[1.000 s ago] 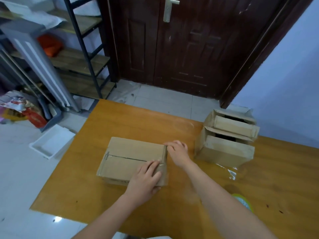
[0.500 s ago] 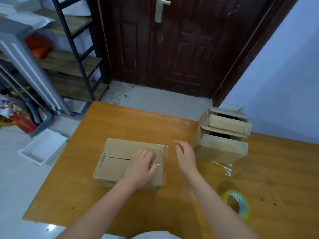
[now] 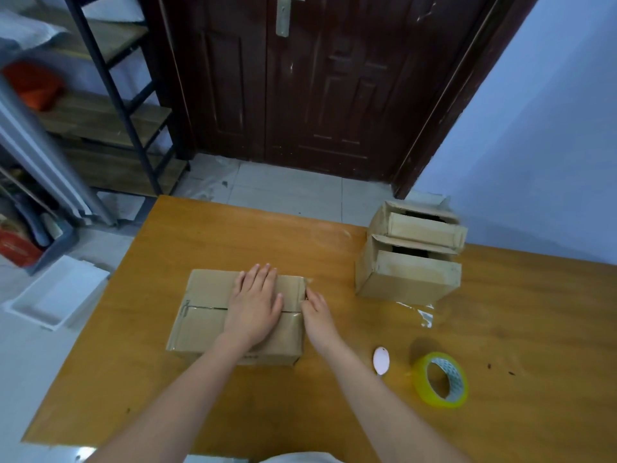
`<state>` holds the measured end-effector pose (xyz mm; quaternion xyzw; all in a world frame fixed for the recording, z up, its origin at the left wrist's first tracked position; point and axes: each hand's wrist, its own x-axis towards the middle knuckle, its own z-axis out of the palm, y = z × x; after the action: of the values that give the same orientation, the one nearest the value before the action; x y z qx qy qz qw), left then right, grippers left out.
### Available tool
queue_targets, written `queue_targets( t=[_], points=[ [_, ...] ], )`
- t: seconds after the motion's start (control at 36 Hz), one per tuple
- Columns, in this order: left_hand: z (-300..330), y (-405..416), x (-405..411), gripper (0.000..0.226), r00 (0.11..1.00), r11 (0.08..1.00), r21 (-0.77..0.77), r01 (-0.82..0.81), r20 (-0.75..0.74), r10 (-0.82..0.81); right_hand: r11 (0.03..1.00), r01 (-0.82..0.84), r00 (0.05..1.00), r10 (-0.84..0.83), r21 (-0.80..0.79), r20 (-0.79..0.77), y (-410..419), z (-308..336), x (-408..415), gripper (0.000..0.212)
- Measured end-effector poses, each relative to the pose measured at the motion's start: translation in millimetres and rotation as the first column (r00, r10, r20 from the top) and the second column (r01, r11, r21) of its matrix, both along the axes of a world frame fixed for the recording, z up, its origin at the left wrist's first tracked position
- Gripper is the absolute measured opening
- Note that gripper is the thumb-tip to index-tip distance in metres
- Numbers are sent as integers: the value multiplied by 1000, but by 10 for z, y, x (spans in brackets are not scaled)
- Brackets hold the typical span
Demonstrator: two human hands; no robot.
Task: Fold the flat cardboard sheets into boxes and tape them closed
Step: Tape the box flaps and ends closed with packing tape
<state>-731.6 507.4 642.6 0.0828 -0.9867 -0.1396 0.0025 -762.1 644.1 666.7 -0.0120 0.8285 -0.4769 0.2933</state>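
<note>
- Head view: I see the box (image 3: 233,315) mid-table (image 3: 534,329), flaps closed, clear tape along the seam.
- Left hand (image 3: 255,304) flat on top, fingers straight, pressing.
- Right hand (image 3: 315,310) released, fingertips at the box's right edge; I judge it's smoothing the tape end.
- Next likely: seal fully, then tape roll (image 3: 440,379) for the stacked open boxes (image 3: 410,259).

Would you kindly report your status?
Left hand flat atop brown cardboard box. Right hand pressing its right edge. Yellow tape roll idle alongside.

One head-worn view looks forward and down, close over the table (image 3: 500,329)
</note>
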Motion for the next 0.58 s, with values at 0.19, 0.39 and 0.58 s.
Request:
queue_targets(
  t=[0.19,0.39,0.58],
  points=[
    [6,11,-4,72,1000,1000,-17,-8,-9,8,982,-65,994,48,178,100,156,-91,-388,40],
    [1,6,-8,66,1000,999,-33,-14,0,14,897,-187,928,295,401,-227,270,-78,-680,48],
    [-8,12,-9,55,998,998,-52,-27,-59,24,560,-466,635,751,685,-182,61,91,-943,30]
  ],
)
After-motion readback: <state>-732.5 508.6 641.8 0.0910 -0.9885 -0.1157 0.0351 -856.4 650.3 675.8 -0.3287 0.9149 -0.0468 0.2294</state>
